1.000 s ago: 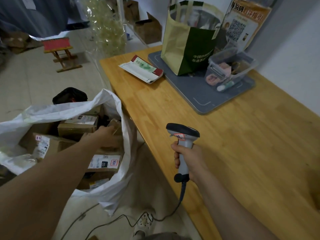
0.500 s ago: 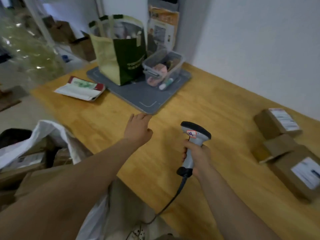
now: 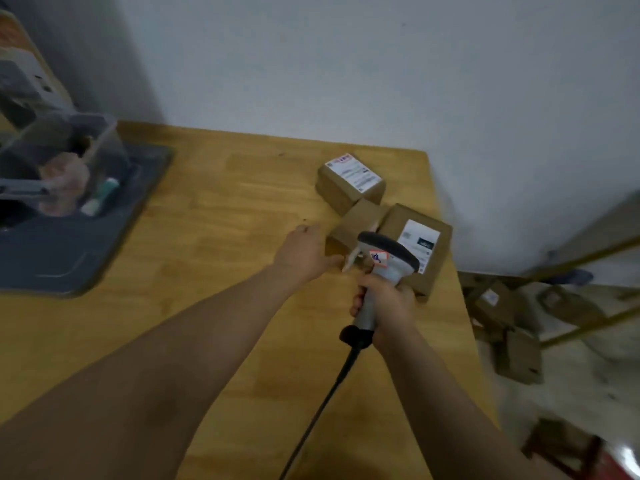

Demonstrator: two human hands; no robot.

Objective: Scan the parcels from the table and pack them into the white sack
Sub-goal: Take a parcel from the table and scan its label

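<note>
Three brown parcels [image 3: 349, 183] touch at the counter's [image 3: 207, 271] far right corner; two show white labels. The left grip [image 3: 304, 251], fingers loose, touches the middle parcel [image 3: 360, 216]. The right grip [image 3: 384, 299] squeezes the grey scanner [image 3: 388, 254].

dim, soft motion blur, warped edges

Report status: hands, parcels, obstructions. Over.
Left hand open, at middle parcel. Right hand grips scanner. Far parcel, near parcel on table; sack out of view. Nothing blocking.
</note>
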